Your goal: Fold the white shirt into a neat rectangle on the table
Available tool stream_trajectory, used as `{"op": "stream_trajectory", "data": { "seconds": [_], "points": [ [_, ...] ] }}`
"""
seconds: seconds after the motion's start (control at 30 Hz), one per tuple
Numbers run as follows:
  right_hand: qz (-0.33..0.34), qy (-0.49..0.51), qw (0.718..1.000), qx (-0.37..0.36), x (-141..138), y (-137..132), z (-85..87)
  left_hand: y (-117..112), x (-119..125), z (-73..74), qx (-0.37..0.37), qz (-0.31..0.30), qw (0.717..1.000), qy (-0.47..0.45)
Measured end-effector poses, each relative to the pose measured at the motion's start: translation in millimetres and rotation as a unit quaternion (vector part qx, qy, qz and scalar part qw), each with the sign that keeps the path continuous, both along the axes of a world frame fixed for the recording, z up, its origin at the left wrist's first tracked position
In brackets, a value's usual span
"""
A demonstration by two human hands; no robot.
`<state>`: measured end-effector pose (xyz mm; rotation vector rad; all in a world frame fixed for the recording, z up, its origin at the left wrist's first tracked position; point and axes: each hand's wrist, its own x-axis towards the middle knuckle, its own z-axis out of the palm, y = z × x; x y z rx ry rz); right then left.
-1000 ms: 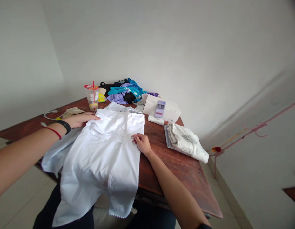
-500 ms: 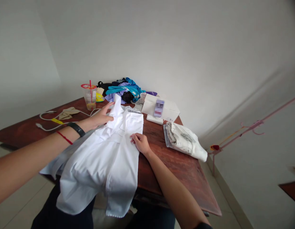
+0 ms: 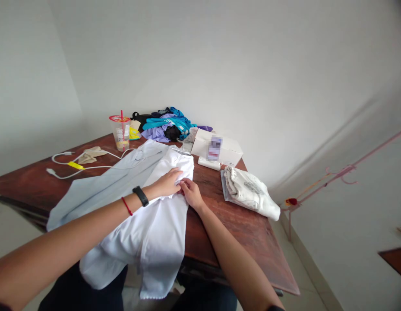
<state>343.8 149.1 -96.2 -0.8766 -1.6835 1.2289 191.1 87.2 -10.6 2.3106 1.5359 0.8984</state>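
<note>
We see a white cotton shirt (image 3: 155,216) spread on the near edge of the dark wooden table (image 3: 245,229), its hem hanging over the side. The left hand (image 3: 168,182) presses flat, fingers together, on the shirt's folded part. The right hand (image 3: 191,193) touches it, fingers curled on the shirt's right edge. A pale blue garment (image 3: 99,185) lies under the shirt to the left. A folded cream cloth (image 3: 250,192) rests well apart on the right.
</note>
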Motion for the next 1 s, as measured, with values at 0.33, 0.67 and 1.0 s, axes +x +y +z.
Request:
{"op": "stream_trajectory", "data": {
  "seconds": [0.33, 0.67, 1.0],
  "points": [
    [-0.002, 0.068, 0.997, -0.043, -3.5, -3.5, -1.6, -137.5, -100.4, -40.1, -0.128, 0.216, 0.967, -0.052],
    [0.056, -0.049, 0.997, 0.028, 1.9, -5.9, 4.9, -186.5, -113.3, -61.8, -0.176, 0.224, 0.958, 0.029],
    [0.002, 0.009, 0.999, -0.049, 0.9, -6.6, 10.9, -199.1, -32.4, -18.9, -0.032, 0.203, 0.979, 0.010]
  ]
}}
